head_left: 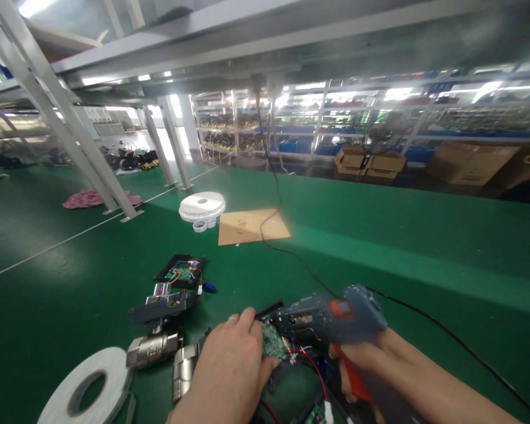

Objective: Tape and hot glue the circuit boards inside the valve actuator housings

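My right hand (362,365) is wrapped round the handle of a blue-grey and red power drill (327,318), with a finger by its trigger. The drill lies level, its nose pointing left over a green circuit board (274,341) in a black housing. My left hand (234,359) grips the near left side of that housing, thumb at the board's edge; its palm hides part of the housing. A metal valve body (184,368) shows beside my left wrist. Red and black wires (320,374) with a white connector loop below the drill. The drill's tip is blurred.
Left stands another valve (154,347) with an opened black housing (181,274). A roll of white tape (88,388) lies front left. Further back are white reels (202,205) and a cardboard sheet (251,227). A thin cable (300,259) crosses the green bench; a metal shelf (247,41) hangs overhead.
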`<state>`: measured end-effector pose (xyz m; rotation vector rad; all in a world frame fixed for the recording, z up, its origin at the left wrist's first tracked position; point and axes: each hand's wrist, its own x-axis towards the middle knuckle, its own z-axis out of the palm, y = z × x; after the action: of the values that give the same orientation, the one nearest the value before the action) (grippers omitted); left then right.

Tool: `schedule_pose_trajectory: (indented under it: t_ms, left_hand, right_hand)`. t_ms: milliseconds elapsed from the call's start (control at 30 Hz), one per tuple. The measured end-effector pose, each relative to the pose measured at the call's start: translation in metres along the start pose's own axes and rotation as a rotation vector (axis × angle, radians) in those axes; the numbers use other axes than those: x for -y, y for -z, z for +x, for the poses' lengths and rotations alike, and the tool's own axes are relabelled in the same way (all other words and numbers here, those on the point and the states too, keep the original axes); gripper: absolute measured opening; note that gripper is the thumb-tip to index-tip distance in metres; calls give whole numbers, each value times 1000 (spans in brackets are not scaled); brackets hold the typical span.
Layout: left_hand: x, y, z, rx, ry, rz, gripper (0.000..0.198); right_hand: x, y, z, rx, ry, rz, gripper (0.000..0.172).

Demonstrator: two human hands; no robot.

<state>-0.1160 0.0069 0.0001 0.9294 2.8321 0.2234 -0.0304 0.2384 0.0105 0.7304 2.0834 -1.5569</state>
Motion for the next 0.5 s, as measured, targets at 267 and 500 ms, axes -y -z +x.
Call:
schedule_pose_trajectory:
  t_ms: [267, 500]
  left_hand:
    - [-2, 8, 1, 55, 25, -1, 37]
    - [0, 6, -4, 24, 10, -65, 52]
  right_hand:
    - [-6, 0, -9, 4, 106, 24, 57]
    - [-18, 7, -4, 1, 52, 128, 78]
